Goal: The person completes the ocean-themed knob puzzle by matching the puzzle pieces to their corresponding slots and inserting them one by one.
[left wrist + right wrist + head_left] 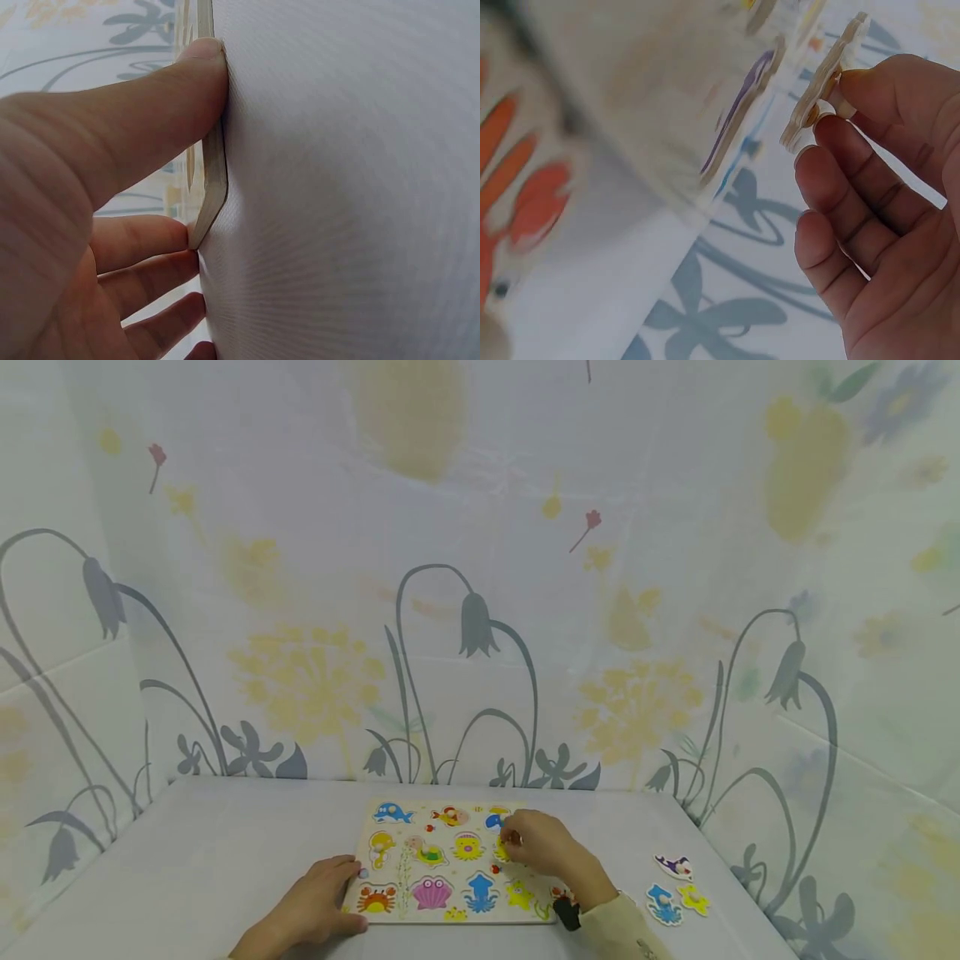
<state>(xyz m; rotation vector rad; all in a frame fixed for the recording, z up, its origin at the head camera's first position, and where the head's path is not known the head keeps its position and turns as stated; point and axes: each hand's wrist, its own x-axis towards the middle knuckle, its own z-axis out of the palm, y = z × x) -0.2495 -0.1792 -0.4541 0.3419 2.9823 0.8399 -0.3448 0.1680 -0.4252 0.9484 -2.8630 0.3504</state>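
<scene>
A wooden sea-animal puzzle board (420, 917) lies on the white table in the head view. At its left near corner rests my left hand (318, 897); the thumb presses the near edge and the fingers touch the left edge. Over the right side of the board, my right hand (543, 843) pinches a small wooden puzzle piece (817, 90) by its knob. That piece shows side-on in the right wrist view, its picture hidden. A pink shell (431, 893), a blue squid (481, 893) and a crab (377, 899) show along the board's near row.
Right of the board lie several loose pieces: a purple-and-white one (675, 867), a blue squid (663, 903) and a yellow star (693, 899). A red crab piece (558, 893) shows partly beside my right wrist. Flower-printed curtains (480, 693) stand behind and at both sides.
</scene>
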